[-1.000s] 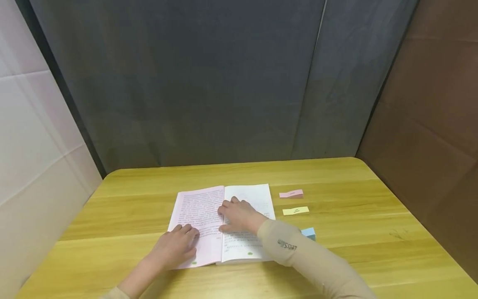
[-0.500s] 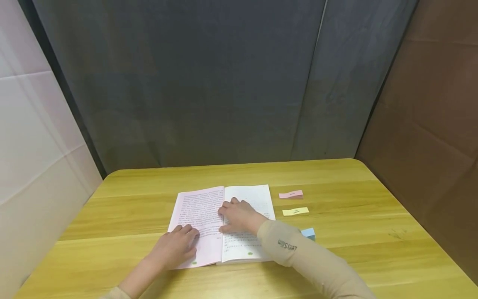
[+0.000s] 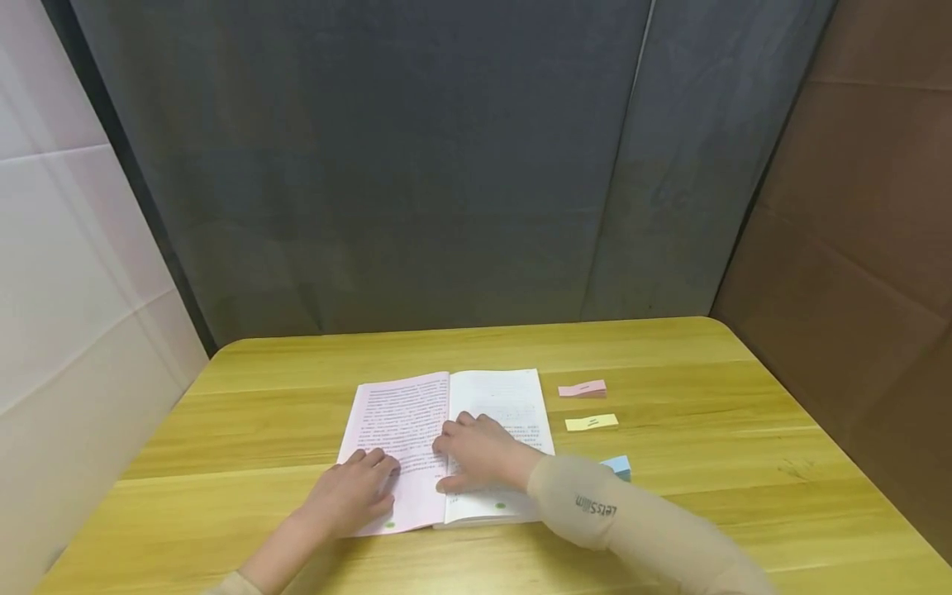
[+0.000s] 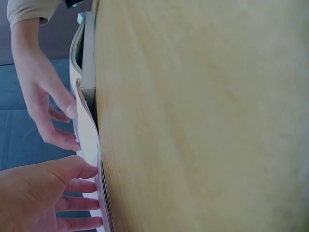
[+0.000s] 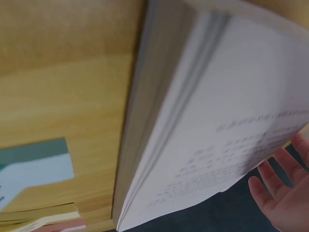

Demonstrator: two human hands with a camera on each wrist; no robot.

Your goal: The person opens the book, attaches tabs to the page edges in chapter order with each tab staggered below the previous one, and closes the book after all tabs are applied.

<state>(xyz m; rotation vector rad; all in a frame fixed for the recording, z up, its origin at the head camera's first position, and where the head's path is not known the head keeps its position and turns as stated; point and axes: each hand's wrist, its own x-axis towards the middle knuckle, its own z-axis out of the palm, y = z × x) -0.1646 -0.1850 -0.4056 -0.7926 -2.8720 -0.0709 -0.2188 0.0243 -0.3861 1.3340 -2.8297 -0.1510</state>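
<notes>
Head view: paper book (image 3: 416, 459), wood-grained table (image 3: 692, 376)

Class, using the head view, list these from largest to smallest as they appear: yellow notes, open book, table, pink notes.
1. Table
2. Open book
3. Pink notes and yellow notes: they look too alike to rank.

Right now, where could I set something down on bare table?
Bare table: left of the book, behind it to the far edge, and right of the pink pad, yellow pad and blue pad. Crowded: the book, under the left hand and right hand, and the pads' column, where the right sleeve partly covers the blue one.
</notes>
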